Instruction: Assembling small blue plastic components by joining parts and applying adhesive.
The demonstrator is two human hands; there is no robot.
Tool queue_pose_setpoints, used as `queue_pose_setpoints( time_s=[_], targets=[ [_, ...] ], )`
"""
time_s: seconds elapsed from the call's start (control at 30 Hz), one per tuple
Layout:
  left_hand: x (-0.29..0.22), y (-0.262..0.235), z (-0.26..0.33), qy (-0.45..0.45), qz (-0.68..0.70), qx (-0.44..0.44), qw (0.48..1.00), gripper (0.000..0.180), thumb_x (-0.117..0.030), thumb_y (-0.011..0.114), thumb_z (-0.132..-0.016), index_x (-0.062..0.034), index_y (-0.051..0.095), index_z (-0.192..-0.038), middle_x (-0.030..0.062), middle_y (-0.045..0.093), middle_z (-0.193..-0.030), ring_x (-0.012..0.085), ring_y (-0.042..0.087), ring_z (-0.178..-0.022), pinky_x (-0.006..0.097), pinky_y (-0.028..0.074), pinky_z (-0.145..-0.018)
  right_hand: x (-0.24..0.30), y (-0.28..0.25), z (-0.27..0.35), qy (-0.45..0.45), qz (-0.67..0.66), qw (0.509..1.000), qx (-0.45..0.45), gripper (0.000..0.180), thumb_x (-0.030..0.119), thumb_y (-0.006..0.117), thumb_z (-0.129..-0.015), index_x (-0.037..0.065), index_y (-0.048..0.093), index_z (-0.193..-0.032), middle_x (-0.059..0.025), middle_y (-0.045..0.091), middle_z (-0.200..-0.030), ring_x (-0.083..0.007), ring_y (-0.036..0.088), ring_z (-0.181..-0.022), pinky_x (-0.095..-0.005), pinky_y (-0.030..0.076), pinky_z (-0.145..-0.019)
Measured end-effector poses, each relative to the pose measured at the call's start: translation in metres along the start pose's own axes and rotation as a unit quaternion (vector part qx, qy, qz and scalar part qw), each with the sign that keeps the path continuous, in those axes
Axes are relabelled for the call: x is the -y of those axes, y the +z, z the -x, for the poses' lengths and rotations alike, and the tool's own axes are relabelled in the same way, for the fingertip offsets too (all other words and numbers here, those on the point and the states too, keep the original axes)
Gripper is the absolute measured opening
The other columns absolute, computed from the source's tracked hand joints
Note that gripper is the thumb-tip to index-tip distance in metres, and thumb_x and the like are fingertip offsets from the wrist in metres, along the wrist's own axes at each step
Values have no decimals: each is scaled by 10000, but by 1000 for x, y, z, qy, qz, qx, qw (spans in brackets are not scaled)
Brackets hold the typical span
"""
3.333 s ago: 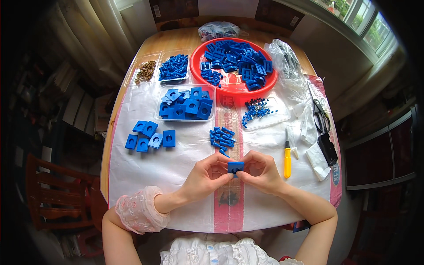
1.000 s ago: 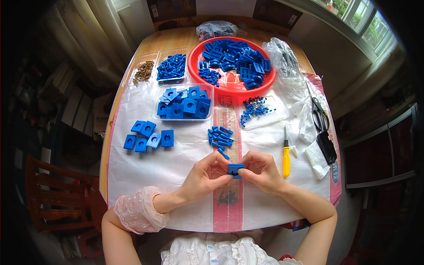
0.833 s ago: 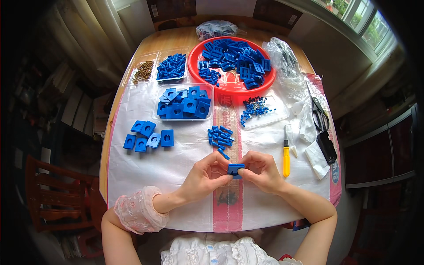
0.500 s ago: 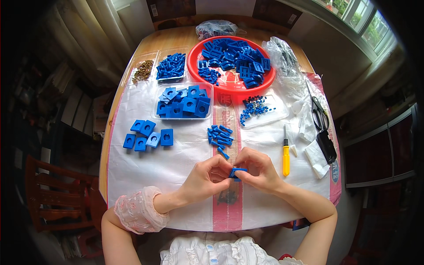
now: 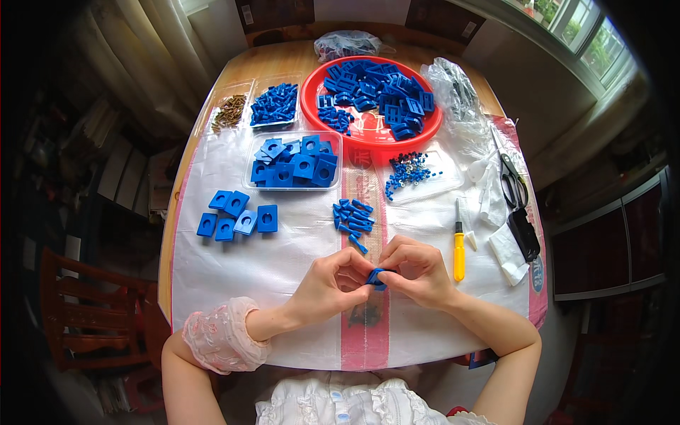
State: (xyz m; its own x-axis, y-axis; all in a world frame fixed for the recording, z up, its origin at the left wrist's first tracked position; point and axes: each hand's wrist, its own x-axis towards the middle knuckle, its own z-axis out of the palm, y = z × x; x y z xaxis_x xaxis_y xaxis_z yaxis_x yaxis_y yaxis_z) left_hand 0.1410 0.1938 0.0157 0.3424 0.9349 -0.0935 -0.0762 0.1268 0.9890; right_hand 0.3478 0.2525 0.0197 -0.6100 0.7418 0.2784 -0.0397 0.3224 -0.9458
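Observation:
Between the fingertips of both hands I hold one blue plastic part just above the sheet, near the table's front middle. My left hand pinches its left side, and my right hand grips its right side. Fingers cover most of it, so its full shape is hidden. Right beyond my hands lies a loose pile of small blue wedge-like pieces. Farther left, several blue square plates with round holes rest on the sheet. A yellow-handled screwdriver lies right of my right hand.
A red basin of blue parts stands at the back. Clear trays hold holed plates, small blue pieces and brown screws. Tiny blue bits spill across a lid. Scissors, tissue and plastic bags line the right.
The blue part has turned and tilted slightly between my fingertips. My right fingers have shifted a little; both hands stay in nearly the same place.

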Motion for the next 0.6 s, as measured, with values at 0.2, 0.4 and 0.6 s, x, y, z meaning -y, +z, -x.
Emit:
queue_pose_setpoints(
  time_s=[0.2, 0.4, 0.6],
  targets=[
    [1, 0, 0, -1, 7, 3, 1000, 239, 61, 655, -815, 10, 569, -1032, 82, 661, -991, 140, 673, -914, 277, 580, -778, 0, -1, 1, 24, -13, 1000, 4, 60, 3, 713, -804, -11, 659, -826, -60, 623, -833, -113, 579, -738, -246, 446, -619],
    [-2, -1, 0, 1, -15, 4, 1000, 242, 58, 662, -807, 9, 572, -1027, 81, 664, -994, 150, 679, -928, 292, 584, -811, -4, 3, 1, 27, -73, 997, 6, 88, 10, 717, -806, -8, 653, -863, -61, 614, -853, -106, 568, -764, -240, 443, -636],
    [-2, -1, 0, -7, -20, 14, 1000, 246, 64, 660, -804, 11, 571, -1027, 83, 668, -996, 159, 681, -937, 300, 585, -822, -5, 1, 3, 22, -59, 998, 21, 94, 10, 719, -801, -3, 651, -865, -64, 619, -860, -105, 569, -763, -238, 442, -629]
  ],
)
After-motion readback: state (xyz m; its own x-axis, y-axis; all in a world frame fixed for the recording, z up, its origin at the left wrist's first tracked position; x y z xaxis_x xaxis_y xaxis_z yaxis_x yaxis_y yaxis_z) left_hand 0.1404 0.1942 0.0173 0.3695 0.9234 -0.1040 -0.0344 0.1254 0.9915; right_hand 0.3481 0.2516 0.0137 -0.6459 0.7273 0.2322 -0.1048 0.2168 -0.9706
